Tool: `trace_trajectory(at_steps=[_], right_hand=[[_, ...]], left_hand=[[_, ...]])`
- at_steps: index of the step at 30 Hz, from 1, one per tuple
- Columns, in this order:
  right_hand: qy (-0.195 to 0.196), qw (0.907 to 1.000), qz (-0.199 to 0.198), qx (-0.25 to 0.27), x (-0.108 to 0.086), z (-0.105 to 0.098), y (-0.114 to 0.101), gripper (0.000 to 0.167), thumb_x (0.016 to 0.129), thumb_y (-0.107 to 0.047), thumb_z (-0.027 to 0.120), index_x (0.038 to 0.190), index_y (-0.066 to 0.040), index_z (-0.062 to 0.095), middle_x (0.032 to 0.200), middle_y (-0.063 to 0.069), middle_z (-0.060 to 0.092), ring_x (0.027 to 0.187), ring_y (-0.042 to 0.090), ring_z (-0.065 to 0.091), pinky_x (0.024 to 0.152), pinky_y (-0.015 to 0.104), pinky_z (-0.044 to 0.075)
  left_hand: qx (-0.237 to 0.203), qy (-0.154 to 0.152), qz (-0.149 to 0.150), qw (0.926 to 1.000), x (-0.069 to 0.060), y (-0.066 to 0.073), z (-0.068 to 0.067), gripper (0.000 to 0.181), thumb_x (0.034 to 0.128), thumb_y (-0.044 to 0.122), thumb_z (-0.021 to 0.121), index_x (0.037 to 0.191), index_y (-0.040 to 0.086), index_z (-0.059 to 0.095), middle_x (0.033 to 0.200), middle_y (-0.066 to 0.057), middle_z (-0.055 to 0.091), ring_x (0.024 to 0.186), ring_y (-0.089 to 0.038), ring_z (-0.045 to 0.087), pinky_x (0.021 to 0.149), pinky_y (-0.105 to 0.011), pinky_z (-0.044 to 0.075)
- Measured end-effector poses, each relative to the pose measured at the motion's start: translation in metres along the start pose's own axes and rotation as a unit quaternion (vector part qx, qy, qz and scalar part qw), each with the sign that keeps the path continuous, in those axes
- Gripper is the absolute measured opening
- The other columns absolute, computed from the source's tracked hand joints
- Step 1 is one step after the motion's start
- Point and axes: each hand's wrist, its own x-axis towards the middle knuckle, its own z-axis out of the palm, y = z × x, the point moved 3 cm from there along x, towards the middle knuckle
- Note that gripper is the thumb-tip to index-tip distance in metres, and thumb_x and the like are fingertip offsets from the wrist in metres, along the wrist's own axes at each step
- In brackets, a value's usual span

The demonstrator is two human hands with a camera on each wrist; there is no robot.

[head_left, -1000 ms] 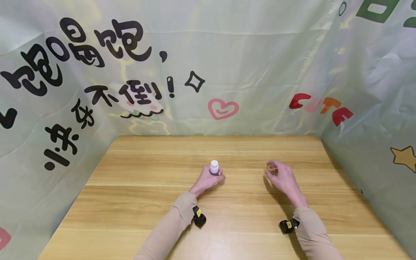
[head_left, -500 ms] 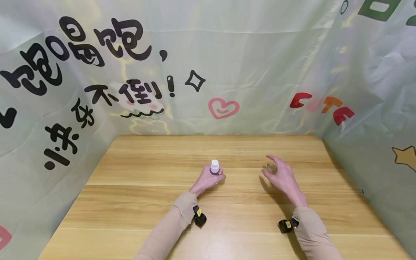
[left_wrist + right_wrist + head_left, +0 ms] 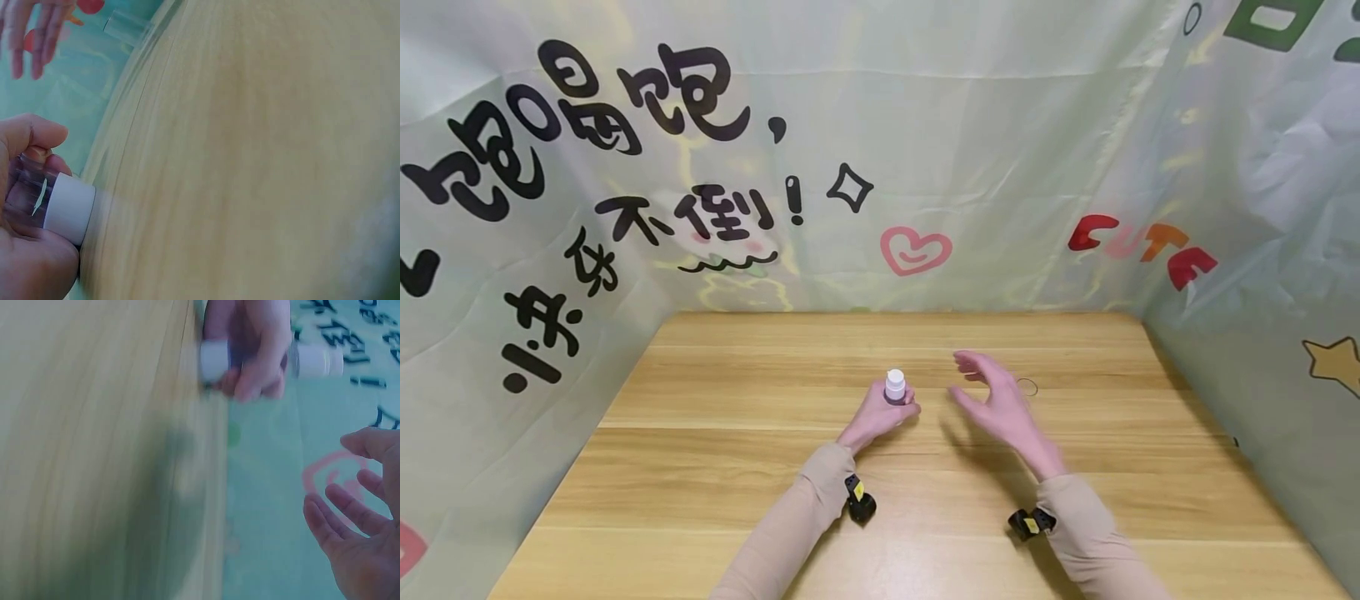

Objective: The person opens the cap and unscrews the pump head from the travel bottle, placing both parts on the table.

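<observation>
Nearest the front edge of the desk (image 3: 737,483) are the person's two sleeves (image 3: 790,525), each with a small black camera (image 3: 861,504) at the wrist. Farther in, midway between the desk's left and right edges and nearer the back edge, the left hand (image 3: 876,415) is curled round the bottle (image 3: 895,385). The bottle is held upright, its white top on and its white lower end close to the desk; whether that end touches cannot be told. Toward the right edge, the right hand (image 3: 1006,408) is in the air, its fingers (image 3: 357,507) and thumb spread wide, holding nothing, well apart from the bottle. Just beside it, on the side of the right edge, a clear cup (image 3: 129,29) stands upright on the desk, free of both hands; in the head view little more than its thin rim shows. Judging by this, the cup's placing looks done, while the bottle's handling seems unfinished: it is not yet let go, and its top is not off. Beyond the back edge rises a printed cloth (image 3: 1000,125) with dark lettering, a pink heart (image 3: 916,252) and the word CUTE.
</observation>
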Motion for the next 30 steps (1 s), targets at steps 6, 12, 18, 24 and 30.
trace_trajectory(at_steps=[6,12,18,24,30], right_hand=[[-0.031,0.9954,-0.006,0.091,0.008,0.029,-0.017,0.05,0.082,0.003,0.077,0.129,0.003,0.058,0.116,0.02,0.067,0.104,0.039,0.066,0.093,0.047,0.057],[-0.044,0.9926,-0.028,0.109,0.016,0.049,-0.034,0.048,0.08,0.003,0.078,0.124,0.003,0.059,0.112,0.019,0.067,0.102,0.034,0.067,0.09,0.044,0.059],[-0.029,0.9948,-0.024,0.095,0.021,0.058,-0.043,0.043,0.077,0.008,0.077,0.117,0.009,0.059,0.108,0.019,0.066,0.099,0.032,0.067,0.088,0.042,0.06],[-0.003,0.9984,-0.018,0.054,0.023,0.064,-0.046,0.04,0.076,0.004,0.081,0.111,0.005,0.06,0.106,0.018,0.066,0.098,0.031,0.067,0.084,0.042,0.06],[0.029,0.9994,-0.015,0.005,0.026,0.068,-0.051,0.037,0.075,-0.002,0.084,0.103,-0.001,0.06,0.098,0.013,0.065,0.088,0.025,0.066,0.078,0.044,0.059]], left_hand=[[-0.003,0.003,0.009,1.0,0.001,-0.002,-0.001,0.015,0.0782,0.0,0.072,0.078,0.008,0.06,0.073,0.007,0.058,0.071,-0.008,0.054,0.078,-0.025,0.046],[-0.013,0.008,0.027,0.9995,0.002,-0.005,-0.002,0.016,0.0788,-0.001,0.069,0.094,-0.006,0.066,0.082,-0.006,0.066,0.074,-0.008,0.056,0.076,-0.024,0.048],[-0.016,0.004,0.042,0.999,0.002,-0.005,-0.002,0.023,0.0764,-0.006,0.062,0.099,-0.011,0.065,0.089,-0.013,0.066,0.078,-0.006,0.055,0.078,-0.021,0.047],[-0.016,-0.002,0.046,0.9988,0.002,-0.004,-0.003,0.015,0.0765,-0.008,0.057,0.091,-0.008,0.063,0.081,-0.002,0.061,0.074,-0.008,0.053,0.074,-0.022,0.046],[-0.012,0.001,0.047,0.9988,0.001,-0.001,-0.002,0.015,0.0763,-0.009,0.054,0.088,-0.008,0.063,0.079,0.001,0.059,0.073,-0.007,0.052,0.073,-0.021,0.044]])
